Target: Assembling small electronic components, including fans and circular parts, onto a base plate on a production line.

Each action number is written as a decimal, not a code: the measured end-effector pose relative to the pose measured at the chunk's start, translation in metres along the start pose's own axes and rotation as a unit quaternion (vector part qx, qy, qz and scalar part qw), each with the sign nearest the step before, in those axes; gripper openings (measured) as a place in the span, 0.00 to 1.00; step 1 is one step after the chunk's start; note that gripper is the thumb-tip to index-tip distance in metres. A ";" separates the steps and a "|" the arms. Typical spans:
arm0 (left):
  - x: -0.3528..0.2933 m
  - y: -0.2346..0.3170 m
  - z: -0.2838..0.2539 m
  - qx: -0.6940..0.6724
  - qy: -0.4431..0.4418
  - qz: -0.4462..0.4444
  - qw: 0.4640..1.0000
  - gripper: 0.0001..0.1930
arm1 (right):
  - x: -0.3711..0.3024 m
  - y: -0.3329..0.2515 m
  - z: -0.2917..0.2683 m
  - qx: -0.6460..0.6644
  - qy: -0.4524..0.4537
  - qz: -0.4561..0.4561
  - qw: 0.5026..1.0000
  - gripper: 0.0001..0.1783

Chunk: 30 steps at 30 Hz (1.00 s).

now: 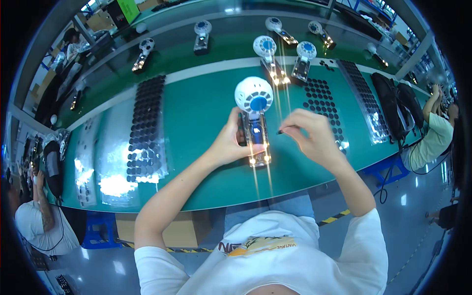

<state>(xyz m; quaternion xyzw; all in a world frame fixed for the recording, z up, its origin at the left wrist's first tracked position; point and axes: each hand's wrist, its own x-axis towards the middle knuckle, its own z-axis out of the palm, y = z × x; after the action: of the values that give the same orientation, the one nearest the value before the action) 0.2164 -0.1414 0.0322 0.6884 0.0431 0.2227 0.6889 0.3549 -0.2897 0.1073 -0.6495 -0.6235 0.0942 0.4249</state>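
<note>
My left hand (pixel 227 142) is wrapped round the clear and dark body of a light-up device (pixel 253 140). Its round white head (pixel 253 94) carries a blue disc ringed with dark segments, and small lamps glow near its lower end. To the right of it, my right hand (pixel 309 135) pinches a small black piece (pixel 280 132) between thumb and fingertip, apart from the device. Whether that piece is round like the pads on the table is too small to tell. Rows of round black pads (pixel 322 101) lie just beyond my right hand.
Sheets of black pads (pixel 146 128) and clear plastic sheets (pixel 115 162) cover the left of the green table (pixel 196 108); another padded sheet (pixel 364 98) lies right. Several similar devices (pixel 201 38) stand on the green conveyor belt. A black bag (pixel 393 105) and co-workers (pixel 435 130) are at the sides.
</note>
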 end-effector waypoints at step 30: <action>-0.001 -0.007 -0.001 -0.024 0.003 -0.023 0.999 0.42 | 0.019 0.002 0.051 -0.237 -0.007 -0.149 0.960 0.07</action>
<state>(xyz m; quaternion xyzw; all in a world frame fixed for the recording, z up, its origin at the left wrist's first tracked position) 0.2165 -0.1408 0.0251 0.6700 0.0557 0.2096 0.7100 0.3273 -0.2508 0.0822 -0.6310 -0.7203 -0.1159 0.2639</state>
